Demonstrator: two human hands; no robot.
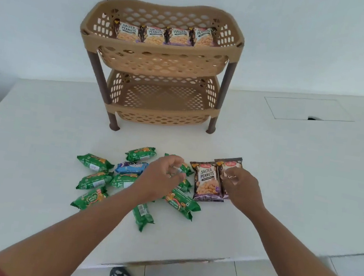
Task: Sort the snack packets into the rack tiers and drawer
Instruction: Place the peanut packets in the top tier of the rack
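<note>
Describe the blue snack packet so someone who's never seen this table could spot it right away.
Start at the tan two-tier rack on the white counter, then look down to the packets scattered in front of it. The blue packet lies among the green packets, just left of the left hand. It is the only blue one.

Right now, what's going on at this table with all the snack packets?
A person is sorting snacks into a tan two-tier rack. Four salted peanut packets already stand in its top tier; the bottom tier looks empty. Two more peanut packets lie on the white table, and the right hand is over one of them. The left hand hovers above a scatter of green packets and one blue packet.
</note>
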